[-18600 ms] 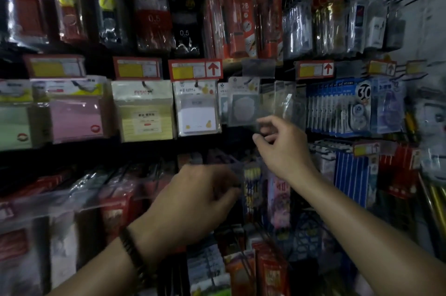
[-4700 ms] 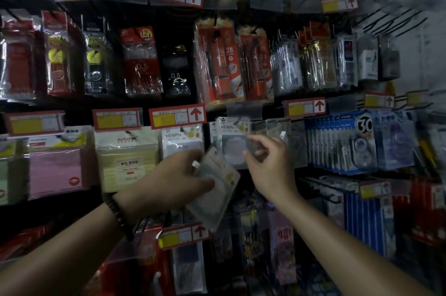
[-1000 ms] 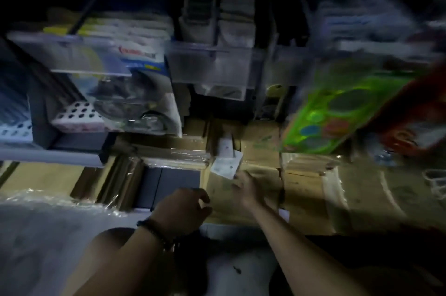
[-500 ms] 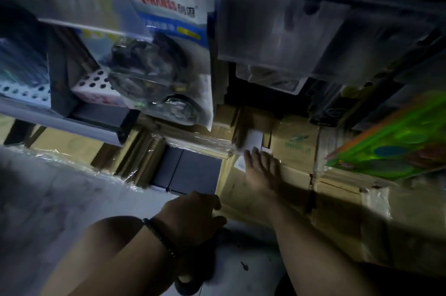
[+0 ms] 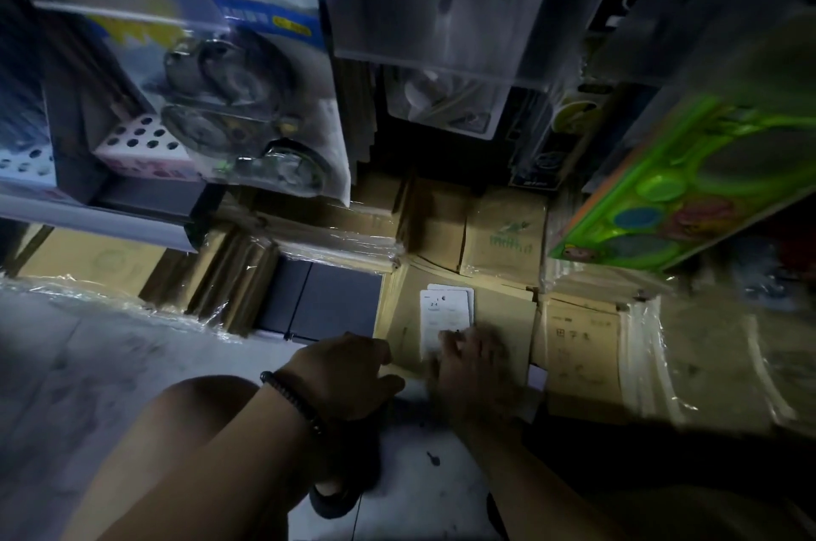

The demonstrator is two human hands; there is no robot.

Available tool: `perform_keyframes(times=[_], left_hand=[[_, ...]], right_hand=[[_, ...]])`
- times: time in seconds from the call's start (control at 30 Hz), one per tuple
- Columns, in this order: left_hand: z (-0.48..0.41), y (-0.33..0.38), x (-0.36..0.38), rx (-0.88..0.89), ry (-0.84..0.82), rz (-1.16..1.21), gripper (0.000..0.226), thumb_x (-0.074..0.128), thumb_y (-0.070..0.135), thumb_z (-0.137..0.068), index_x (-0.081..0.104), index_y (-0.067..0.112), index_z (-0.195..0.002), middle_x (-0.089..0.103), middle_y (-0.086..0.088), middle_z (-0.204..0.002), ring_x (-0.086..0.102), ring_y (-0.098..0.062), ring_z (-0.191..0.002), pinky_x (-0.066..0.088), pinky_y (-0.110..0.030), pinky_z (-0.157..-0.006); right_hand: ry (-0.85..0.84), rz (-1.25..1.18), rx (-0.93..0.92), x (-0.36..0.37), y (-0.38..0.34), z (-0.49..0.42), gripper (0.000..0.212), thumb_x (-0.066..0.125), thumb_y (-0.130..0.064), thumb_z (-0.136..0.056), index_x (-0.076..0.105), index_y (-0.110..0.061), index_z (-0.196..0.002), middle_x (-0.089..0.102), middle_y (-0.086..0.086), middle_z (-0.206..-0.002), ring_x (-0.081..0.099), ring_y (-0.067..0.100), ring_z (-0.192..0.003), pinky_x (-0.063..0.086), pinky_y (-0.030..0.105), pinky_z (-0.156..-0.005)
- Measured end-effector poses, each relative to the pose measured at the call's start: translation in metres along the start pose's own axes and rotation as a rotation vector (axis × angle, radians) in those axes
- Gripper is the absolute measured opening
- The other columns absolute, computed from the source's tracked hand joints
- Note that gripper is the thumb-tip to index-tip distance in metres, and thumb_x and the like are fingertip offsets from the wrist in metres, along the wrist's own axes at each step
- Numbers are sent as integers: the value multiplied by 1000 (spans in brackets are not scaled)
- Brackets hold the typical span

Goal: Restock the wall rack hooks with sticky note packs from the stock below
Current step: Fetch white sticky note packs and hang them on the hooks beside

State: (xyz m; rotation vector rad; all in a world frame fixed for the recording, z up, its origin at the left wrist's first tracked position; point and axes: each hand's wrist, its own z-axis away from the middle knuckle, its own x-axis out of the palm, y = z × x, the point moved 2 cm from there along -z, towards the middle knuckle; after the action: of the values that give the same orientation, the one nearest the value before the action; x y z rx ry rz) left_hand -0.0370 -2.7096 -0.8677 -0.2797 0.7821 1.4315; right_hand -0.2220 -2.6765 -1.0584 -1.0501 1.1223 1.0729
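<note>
I look down at the stock under the rack. A brown cardboard box (image 5: 499, 311) lies flat among other boxes, with two white cards (image 5: 446, 311) on its top. My right hand (image 5: 474, 364), blurred by motion, lies on the box with its fingertips on the lower end of the cards. My left hand (image 5: 344, 372), a dark bead bracelet on its wrist, sits at the box's near left edge with its fingers curled under. What they hold is hidden. No sticky note pack shows plainly.
More brown boxes (image 5: 503, 231) and plastic-wrapped bundles (image 5: 335, 240) surround it, with a dark flat box (image 5: 326, 302) to the left. Hanging packs (image 5: 247, 99) and a green toy set (image 5: 689, 187) overhang from above. Pale floor (image 5: 88, 364) lies at the left.
The view dropped from the wall rack to the floor stock. In the last half second my right hand slid back toward me along the box, uncovering the white cards. My left hand stayed at the box's edge.
</note>
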Motion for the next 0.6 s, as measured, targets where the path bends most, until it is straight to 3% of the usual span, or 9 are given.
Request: perform_keyframes(times=[0.07,0.17,0.23,0.27,0.33,0.4,0.5,0.6], left_hand=[[3,8,-1,28,-13,13,50,52,59,-103,58,27,-141,65,-2,-139,64,-22,-123,52,-37,-102],[4,17,-1,51,-24,8,50,52,57,-104,57,26,-143,65,-3,-140,63,-23,-125,52,-36,-104],[4,19,-3,55,-37,13,49,52,56,-104,57,27,-142,66,-3,-139,64,-23,-124,52,-38,-105],[3,19,-4,54,-38,16,48,52,56,-104,57,27,-142,66,-3,-139,64,-22,-123,53,-38,-105],[0,18,-8,49,-49,20,48,52,56,-105,57,27,-142,66,-2,-139,64,-21,-123,52,-39,-104],[-3,16,-13,53,-78,41,45,52,54,-106,58,26,-141,66,-1,-138,63,-19,-120,52,-38,-102],[-9,9,-22,28,-55,88,46,53,53,-106,58,23,-141,64,-1,-139,62,-18,-121,51,-37,-103],[-12,5,-26,23,12,161,50,54,51,-106,55,22,-147,60,-3,-146,60,-19,-126,50,-37,-104]], right_hand=[[-103,-69,234,-5,-7,-11,64,45,-64,-94,59,-15,-134,50,25,-142,46,46,-132,39,59,-109],[-170,-244,474,-16,-17,-35,101,72,-59,-84,34,0,-157,38,31,-158,38,47,-146,34,55,-121],[-207,-340,575,-16,-15,-48,122,88,-53,-75,20,-1,-162,39,29,-159,44,44,-143,42,52,-116],[-229,-385,610,-17,-13,-53,124,93,-51,-71,22,-3,-161,45,26,-154,51,42,-137,50,49,-110],[-251,-515,648,-17,-10,-59,110,98,-41,-68,37,-8,-152,59,18,-140,63,36,-123,58,39,-89],[-275,-680,648,-14,-9,-63,80,96,-28,-75,54,-11,-142,69,13,-131,71,32,-116,57,33,-74],[-257,-855,664,-15,-9,-59,53,88,-25,-81,69,-11,-128,76,9,-124,74,29,-109,61,37,-86],[-272,-1146,730,-2,-3,-50,60,89,-40,-71,72,-14,-123,78,8,-118,75,29,-101,61,49,-96]])
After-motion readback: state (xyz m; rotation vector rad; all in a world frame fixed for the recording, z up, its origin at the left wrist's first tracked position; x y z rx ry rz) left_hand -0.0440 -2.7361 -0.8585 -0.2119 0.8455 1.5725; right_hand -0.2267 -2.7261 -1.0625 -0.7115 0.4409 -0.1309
